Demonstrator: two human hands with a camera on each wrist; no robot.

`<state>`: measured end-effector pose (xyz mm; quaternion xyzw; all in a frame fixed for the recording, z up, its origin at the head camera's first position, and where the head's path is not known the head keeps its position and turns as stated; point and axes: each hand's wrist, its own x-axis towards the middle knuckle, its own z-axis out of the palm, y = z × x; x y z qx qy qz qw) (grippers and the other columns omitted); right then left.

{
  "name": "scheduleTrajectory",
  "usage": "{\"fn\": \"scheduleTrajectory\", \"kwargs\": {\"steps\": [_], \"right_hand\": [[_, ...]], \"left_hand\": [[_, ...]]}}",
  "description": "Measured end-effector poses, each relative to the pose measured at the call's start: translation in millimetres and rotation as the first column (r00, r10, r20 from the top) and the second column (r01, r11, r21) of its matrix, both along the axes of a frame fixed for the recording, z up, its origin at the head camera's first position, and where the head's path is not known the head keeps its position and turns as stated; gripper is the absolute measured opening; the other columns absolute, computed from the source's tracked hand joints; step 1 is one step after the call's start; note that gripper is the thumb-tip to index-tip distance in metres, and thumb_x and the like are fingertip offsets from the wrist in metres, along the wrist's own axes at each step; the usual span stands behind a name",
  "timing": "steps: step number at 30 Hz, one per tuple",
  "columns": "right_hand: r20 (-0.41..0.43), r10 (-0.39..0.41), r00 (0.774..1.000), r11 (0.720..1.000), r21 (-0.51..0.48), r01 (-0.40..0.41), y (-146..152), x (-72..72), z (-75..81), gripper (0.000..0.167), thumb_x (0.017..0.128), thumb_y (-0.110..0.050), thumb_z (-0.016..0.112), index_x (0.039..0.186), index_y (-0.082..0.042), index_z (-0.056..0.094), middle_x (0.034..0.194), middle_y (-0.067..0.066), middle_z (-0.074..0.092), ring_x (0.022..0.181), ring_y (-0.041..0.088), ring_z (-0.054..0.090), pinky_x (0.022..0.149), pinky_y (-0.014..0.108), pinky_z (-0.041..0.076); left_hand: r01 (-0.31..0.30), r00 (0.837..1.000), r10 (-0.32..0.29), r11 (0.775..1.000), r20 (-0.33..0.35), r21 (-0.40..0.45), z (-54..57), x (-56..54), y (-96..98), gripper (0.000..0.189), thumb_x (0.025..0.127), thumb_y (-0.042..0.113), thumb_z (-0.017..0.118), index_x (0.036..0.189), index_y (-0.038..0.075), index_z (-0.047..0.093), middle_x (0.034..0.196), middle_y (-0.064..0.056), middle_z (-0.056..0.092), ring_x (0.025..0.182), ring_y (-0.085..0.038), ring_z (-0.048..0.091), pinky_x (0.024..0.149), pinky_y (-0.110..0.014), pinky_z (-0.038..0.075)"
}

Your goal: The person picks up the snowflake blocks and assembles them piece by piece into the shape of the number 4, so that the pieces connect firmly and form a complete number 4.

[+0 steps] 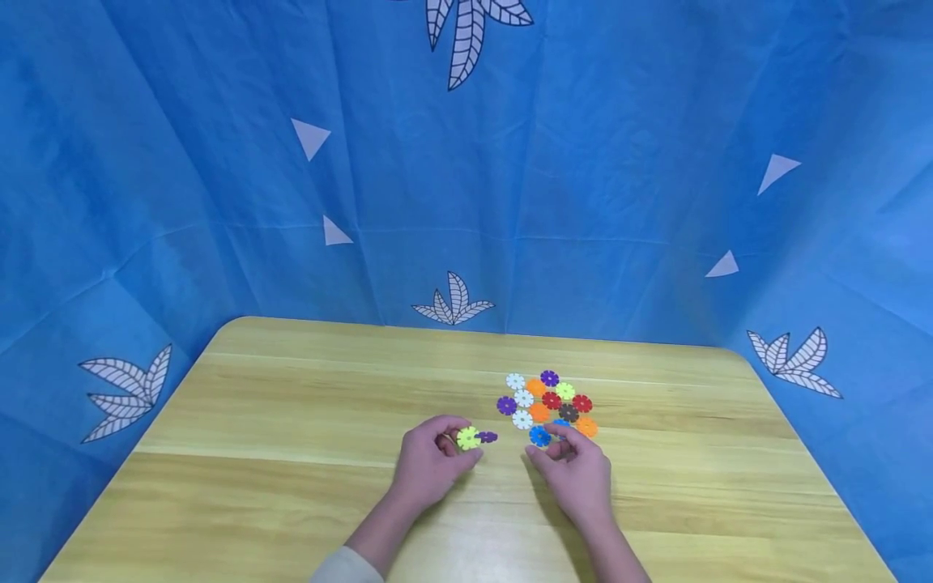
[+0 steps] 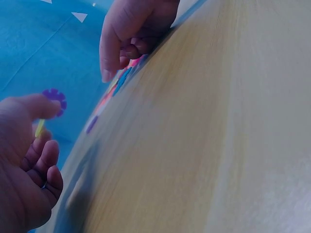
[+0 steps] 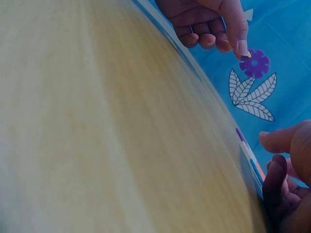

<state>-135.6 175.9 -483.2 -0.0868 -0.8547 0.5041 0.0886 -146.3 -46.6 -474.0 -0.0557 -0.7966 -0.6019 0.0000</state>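
Observation:
My left hand pinches a yellow-green notched plastic disc between thumb and fingers, raised over the table. A purple notched disc is slotted into it at an angle; the right wrist view shows this purple disc face on. At the near edge of a group of flat discs, my right hand reaches over a blue disc, thumb and forefinger apart. Its fingers partly cover a second blue disc. No disc shows between the right thumb and fingers in the right wrist view.
The group lies on the wooden table, right of centre: white discs, purple, orange, red, a yellow-green one and a dark brown one. A blue patterned cloth hangs behind and around the table.

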Motion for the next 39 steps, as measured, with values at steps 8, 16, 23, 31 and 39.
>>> {"fn": "scheduleTrajectory", "kwargs": {"steps": [8,16,23,31,39], "right_hand": [[0.087,0.009,0.996,0.992,0.126,-0.02,-0.5,-1.0,1.6,0.05,0.077,-0.021,0.087,0.121,-0.004,0.069,0.069,0.0,0.058,0.057,0.016,0.051,0.052,0.028,0.045],[0.098,0.021,0.995,0.987,0.154,-0.036,-1.2,0.3,3.2,0.042,0.08,-0.02,0.085,0.117,-0.004,0.072,0.068,-0.001,0.056,0.059,0.016,0.049,0.051,0.028,0.042],[0.072,0.007,0.997,0.989,0.148,-0.017,-2.1,-2.3,1.0,0.043,0.082,-0.017,0.083,0.12,-0.001,0.07,0.068,0.0,0.057,0.058,0.016,0.05,0.047,0.026,0.041],[0.064,0.004,0.998,0.981,0.193,-0.017,-2.7,-4.5,-1.5,0.034,0.085,-0.015,0.08,0.115,-0.001,0.073,0.064,-0.001,0.054,0.056,0.015,0.047,0.049,0.026,0.037],[0.087,0.008,0.996,0.984,0.175,-0.024,-3.3,-3.4,1.4,0.03,0.085,-0.014,0.079,0.112,-0.003,0.073,0.067,-0.001,0.054,0.059,0.015,0.048,0.051,0.028,0.04]], "left_hand": [[0.01,1.0,-0.011,1.0,0.024,0.025,2.0,0.9,1.2,0.041,0.076,0.013,0.087,0.112,0.004,0.071,0.078,-0.001,0.059,0.067,-0.014,0.055,0.059,-0.025,0.052],[0.011,1.0,-0.011,1.0,0.019,0.017,2.6,1.5,1.2,0.041,0.076,0.012,0.087,0.112,0.004,0.07,0.079,-0.002,0.059,0.067,-0.014,0.055,0.059,-0.025,0.052],[0.006,1.0,-0.006,1.0,0.008,0.006,3.4,1.0,-0.7,0.04,0.076,0.012,0.086,0.112,0.004,0.071,0.081,-0.001,0.058,0.067,-0.014,0.054,0.059,-0.025,0.052],[0.01,1.0,-0.01,1.0,0.011,0.022,3.2,0.9,-0.6,0.039,0.076,0.011,0.086,0.112,0.004,0.071,0.083,-0.001,0.058,0.068,-0.013,0.053,0.06,-0.024,0.051],[0.01,1.0,-0.01,1.0,0.014,0.022,3.8,0.8,-0.5,0.038,0.076,0.011,0.086,0.111,0.005,0.071,0.083,-0.001,0.057,0.068,-0.013,0.053,0.059,-0.023,0.051]]}}
